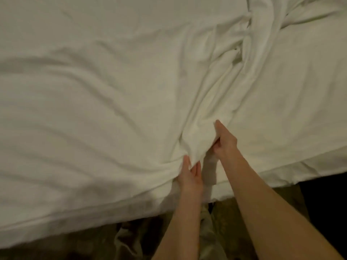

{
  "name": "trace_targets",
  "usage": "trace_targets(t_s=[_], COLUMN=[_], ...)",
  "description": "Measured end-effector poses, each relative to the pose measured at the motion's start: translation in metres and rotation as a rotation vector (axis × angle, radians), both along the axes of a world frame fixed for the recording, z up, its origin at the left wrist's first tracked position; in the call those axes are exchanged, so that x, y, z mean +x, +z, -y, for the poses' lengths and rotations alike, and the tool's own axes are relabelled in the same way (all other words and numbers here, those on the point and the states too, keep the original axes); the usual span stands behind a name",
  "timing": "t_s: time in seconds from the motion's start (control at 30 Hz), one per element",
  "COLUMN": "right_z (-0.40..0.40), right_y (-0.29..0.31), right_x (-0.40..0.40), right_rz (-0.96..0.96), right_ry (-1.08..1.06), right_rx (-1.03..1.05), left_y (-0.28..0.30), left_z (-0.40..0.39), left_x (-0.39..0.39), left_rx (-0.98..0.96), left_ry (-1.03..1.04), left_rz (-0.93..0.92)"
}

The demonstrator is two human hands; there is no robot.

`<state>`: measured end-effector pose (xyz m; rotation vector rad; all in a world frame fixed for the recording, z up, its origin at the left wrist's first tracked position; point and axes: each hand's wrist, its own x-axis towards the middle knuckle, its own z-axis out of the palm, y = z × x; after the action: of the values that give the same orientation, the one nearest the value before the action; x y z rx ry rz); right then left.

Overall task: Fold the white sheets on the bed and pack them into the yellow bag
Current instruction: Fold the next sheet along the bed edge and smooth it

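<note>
Fingers (pixel 195 168) of both hands pinch the white sheet (pixel 112 91), its bunched ridge running away from them.

Bed (pixel 281 171): wide, fills nearly the whole view, its near edge running diagonally from lower left to right, with a white hem or seam line along that edge. Lying directly on it: white cotton sheet (pixel 93 109), spread over the full surface, creased in long shallow waves on the left side and gathered into a ridge of deeper folds running from the near edge up toward the upper right. Below the near edge: dark floor (pixel 323 212), with a patch of mottled brown-and-olive surface visible, details too dim to tell.
</note>
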<state>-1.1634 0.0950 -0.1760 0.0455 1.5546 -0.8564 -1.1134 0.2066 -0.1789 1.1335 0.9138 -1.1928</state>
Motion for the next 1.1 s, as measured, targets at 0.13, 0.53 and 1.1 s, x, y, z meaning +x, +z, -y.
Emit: trace_targets(t_s=[0.13, 0.53, 1.1], right_z=[0.071, -0.006, -0.012], right_y=[-0.008, -0.014, -0.005], right_x=[-0.041, -0.164, -0.204], right_rz=[-0.151, -0.256, -0.433], right_ry=[0.181, 0.109, 0.16], right_rx=[0.011, 0.118, 0.218], left_y=[0.002, -0.006, 0.003], left_z=[0.05, 0.005, 0.005], left_x=[-0.037, -0.079, -0.119], left_rx=[-0.046, 0.177, 0.219], left_ry=[0.086, -0.035, -0.164], left_rz=[0.02, 0.133, 0.023])
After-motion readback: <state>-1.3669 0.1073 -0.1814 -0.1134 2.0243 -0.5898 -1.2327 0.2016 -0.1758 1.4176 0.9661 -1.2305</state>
